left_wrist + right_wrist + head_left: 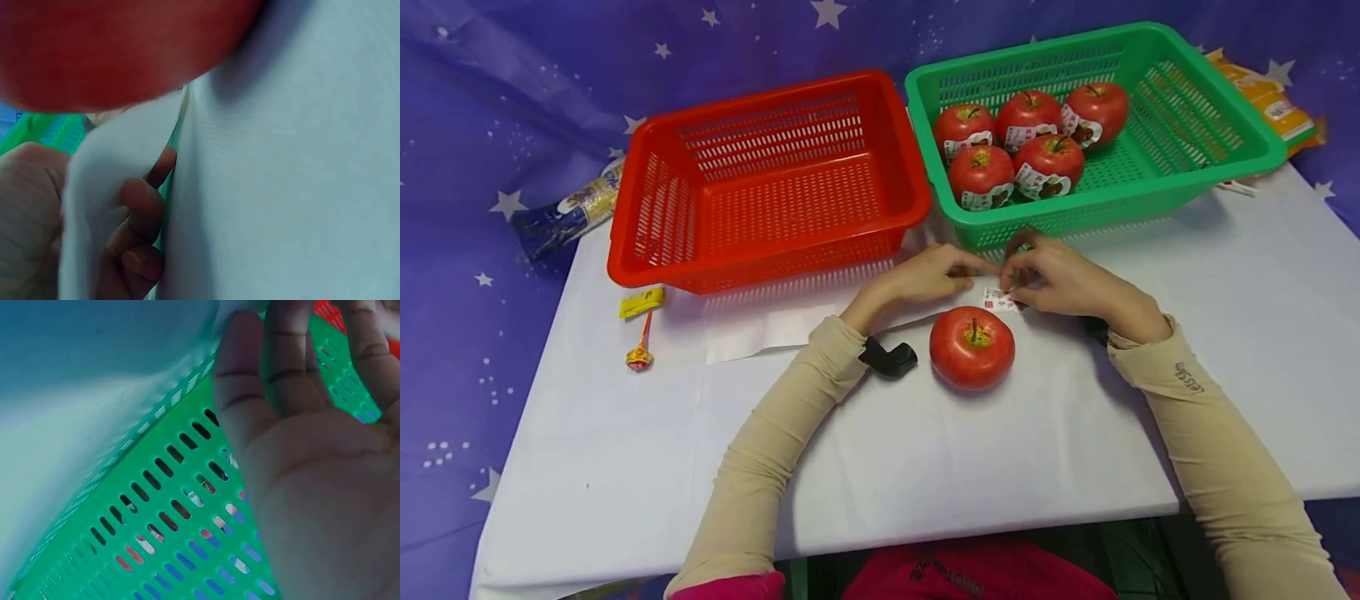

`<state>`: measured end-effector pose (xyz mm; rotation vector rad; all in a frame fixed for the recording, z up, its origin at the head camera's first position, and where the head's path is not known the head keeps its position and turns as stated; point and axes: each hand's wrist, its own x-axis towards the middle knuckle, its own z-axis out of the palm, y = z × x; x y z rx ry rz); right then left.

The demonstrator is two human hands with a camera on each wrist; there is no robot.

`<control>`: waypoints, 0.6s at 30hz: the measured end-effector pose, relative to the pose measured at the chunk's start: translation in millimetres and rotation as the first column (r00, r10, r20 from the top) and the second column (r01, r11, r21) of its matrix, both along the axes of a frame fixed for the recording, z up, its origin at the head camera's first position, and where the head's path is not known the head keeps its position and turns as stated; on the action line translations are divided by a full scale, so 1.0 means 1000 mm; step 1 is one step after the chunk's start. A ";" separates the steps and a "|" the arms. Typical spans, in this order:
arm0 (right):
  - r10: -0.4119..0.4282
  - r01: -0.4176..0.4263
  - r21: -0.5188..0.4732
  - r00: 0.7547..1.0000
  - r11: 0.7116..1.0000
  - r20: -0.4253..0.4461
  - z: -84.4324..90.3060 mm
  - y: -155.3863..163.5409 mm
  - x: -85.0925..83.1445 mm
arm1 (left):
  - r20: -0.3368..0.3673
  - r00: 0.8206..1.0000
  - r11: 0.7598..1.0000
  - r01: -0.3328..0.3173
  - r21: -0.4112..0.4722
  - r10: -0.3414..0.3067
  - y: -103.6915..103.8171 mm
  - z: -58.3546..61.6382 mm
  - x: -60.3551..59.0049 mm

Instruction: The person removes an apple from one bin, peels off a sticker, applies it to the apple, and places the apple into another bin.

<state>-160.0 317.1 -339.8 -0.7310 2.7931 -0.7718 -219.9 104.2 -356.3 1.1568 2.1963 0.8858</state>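
Observation:
A long white paper strip (797,325) runs along the table under my left wrist, with a small printed sticker (997,300) at its right end. My left hand (925,275) holds the strip near that end; the left wrist view shows the paper passing between palm and curled fingers (142,203). Bent fingers of my right hand (1063,275) pinch at the sticker's right edge, partly covering it. Just in front of both hands sits a red apple (972,350), stem up, with no label visible on it. Neither hand touches this apple.
Behind my right hand, a green basket (1120,204) holds several labelled apples (1048,167). A red basket (775,258) stands at the left. A lollipop (639,358) and a yellow packet (642,302) lie before it. Snack bags (1270,100) sit beyond the green basket.

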 end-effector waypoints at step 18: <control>0.053 -0.060 -0.271 0.998 0.961 -0.032 0.002 0.010 0.002 | 0.093 0.989 0.988 -0.122 0.099 0.113 -0.008 -0.005 -0.002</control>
